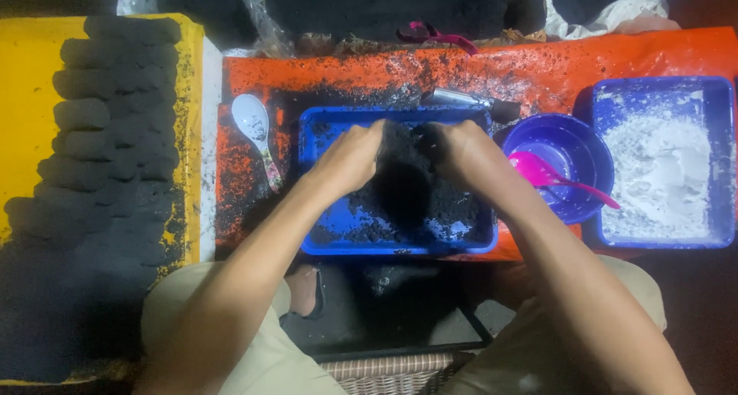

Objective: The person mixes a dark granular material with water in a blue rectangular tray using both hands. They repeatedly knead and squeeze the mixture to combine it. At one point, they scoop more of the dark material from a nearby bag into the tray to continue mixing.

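Two hands in blue tray (323, 237) at worktop centre: left hand (350, 160) and right hand (460, 153) both clenched on black mix (403, 191). White spoon (254, 126) left; purple bowl (573, 153) right.

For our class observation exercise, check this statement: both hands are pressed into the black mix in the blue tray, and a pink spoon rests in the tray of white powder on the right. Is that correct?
Not quite. The head view shows the pink spoon resting in the purple bowl, not in the tray of white powder. The rest holds: left hand and right hand are pressed into the black mix in the blue tray.
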